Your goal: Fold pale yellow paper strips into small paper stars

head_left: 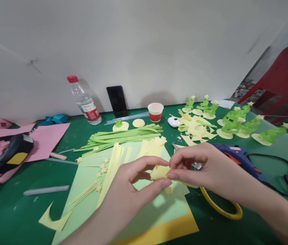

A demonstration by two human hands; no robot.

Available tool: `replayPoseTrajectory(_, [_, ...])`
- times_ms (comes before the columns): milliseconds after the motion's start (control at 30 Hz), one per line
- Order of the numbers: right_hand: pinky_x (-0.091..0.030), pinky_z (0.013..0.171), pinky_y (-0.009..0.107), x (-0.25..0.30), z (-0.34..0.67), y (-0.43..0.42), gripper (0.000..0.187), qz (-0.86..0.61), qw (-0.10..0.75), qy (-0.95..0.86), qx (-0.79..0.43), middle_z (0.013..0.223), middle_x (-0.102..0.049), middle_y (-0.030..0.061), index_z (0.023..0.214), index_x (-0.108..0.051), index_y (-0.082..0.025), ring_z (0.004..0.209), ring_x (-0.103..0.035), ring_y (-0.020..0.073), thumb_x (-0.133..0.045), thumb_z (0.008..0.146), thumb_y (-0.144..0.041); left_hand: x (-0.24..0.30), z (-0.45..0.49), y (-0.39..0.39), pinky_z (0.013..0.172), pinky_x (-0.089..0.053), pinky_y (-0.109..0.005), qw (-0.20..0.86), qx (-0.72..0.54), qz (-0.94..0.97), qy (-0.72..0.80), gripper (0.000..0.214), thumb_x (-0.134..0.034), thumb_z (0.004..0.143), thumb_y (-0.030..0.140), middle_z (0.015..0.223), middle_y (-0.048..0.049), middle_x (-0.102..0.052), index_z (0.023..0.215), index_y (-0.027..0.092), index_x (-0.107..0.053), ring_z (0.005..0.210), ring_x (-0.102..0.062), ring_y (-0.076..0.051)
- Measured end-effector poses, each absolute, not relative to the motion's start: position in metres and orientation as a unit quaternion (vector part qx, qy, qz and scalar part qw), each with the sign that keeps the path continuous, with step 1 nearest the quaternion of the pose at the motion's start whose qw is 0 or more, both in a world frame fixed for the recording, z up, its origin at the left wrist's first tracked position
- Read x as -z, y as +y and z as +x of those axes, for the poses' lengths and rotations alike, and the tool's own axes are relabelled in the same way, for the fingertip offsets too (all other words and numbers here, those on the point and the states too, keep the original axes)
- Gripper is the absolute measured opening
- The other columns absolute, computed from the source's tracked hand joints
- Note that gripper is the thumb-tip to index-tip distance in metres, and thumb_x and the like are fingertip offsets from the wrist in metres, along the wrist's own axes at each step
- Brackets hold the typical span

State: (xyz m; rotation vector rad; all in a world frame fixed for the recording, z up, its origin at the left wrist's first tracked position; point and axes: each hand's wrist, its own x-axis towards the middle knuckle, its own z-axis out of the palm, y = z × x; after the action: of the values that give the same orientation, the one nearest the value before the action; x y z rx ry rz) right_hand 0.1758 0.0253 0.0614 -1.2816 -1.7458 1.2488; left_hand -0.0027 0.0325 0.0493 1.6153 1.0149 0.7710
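Observation:
Both hands meet over the green table (pixel 18 211), pinching one small folded piece of pale yellow paper (pixel 159 172). My left hand (pixel 133 185) grips it between thumb and forefinger from the left. From the right, my right hand (pixel 205 168) pinches the same piece with curled fingers. Under them lies a light green sheet (pixel 87 183) on a yellow sheet (pixel 164 231). Yellow paper strips (pixel 115 160) and green strips (pixel 123 136) lie just beyond the hands.
Scissors with a yellow handle (pixel 222 209) and a blue glue gun (pixel 238 156) lie at right. Green paper trees (pixel 238 122), yellow scraps (pixel 195 129), a red cup (pixel 155 112), a water bottle (pixel 85 102), a phone (pixel 117 101) and pink paper (pixel 47 139) stand around.

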Motion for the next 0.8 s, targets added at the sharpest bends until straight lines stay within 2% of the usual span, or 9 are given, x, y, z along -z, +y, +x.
replayPoseTrajectory(167, [-0.035,0.045,0.017,-0.065,0.175,0.025,0.017,-0.491,0.302,-0.682,-0.449,0.054,-0.052,-0.0048,0.061,-0.062,-0.020,0.049,-0.042,0.0070,-0.063,0.077,-0.026,-0.052,-0.002,0.036,0.071,-0.049,-0.017,0.528,-0.332,0.654,0.428,0.007,-0.068,0.074,0.021,0.080,0.0056,-0.071,0.078,0.025,-0.071,0.075,-0.061,-0.010])
replayPoseTrajectory(233, [-0.035,0.045,0.017,-0.066,0.175,0.025,0.018,-0.495,0.294,-0.694,-0.433,0.053,-0.051,-0.0050,0.061,-0.059,-0.019,0.048,-0.042,0.0069,-0.060,0.078,-0.024,-0.051,-0.003,0.038,0.064,-0.048,-0.016,0.544,-0.336,0.641,0.425,0.005,-0.069,0.073,0.020,0.074,0.0053,-0.069,0.075,0.024,-0.071,0.066,-0.060,-0.009])
replayPoseTrajectory(333, [-0.036,0.046,0.016,-0.066,0.177,0.024,0.019,-0.493,0.279,-0.712,-0.415,0.054,-0.050,-0.0048,0.062,-0.057,-0.020,0.049,-0.042,0.0073,-0.056,0.080,-0.022,-0.049,-0.004,0.039,0.054,-0.047,-0.015,0.605,-0.330,0.588,0.423,0.005,-0.071,0.072,0.021,0.064,0.0050,-0.066,0.076,0.023,-0.072,0.056,-0.059,-0.008])
replayPoseTrajectory(500, [-0.037,0.048,0.016,-0.066,0.180,0.024,0.018,-0.468,0.258,-0.738,-0.411,0.058,-0.051,-0.0043,0.063,-0.055,-0.019,0.053,-0.044,0.0075,-0.051,0.081,-0.017,-0.045,-0.006,0.042,0.056,-0.050,-0.010,0.702,-0.351,0.486,0.386,0.008,-0.074,0.072,0.016,0.061,0.0063,-0.069,0.071,0.023,-0.075,0.056,-0.065,-0.005])
replayPoseTrajectory(800, [-0.032,0.049,0.019,-0.071,0.185,0.023,0.020,-0.483,0.213,-0.758,-0.383,0.056,-0.046,-0.0050,0.059,-0.044,-0.019,0.053,-0.040,0.0086,-0.047,0.077,-0.010,-0.045,-0.009,0.050,0.054,-0.052,-0.008,0.695,-0.384,0.466,0.390,0.010,-0.075,0.070,0.012,0.061,0.0064,-0.072,0.067,0.022,-0.076,0.051,-0.066,-0.004])
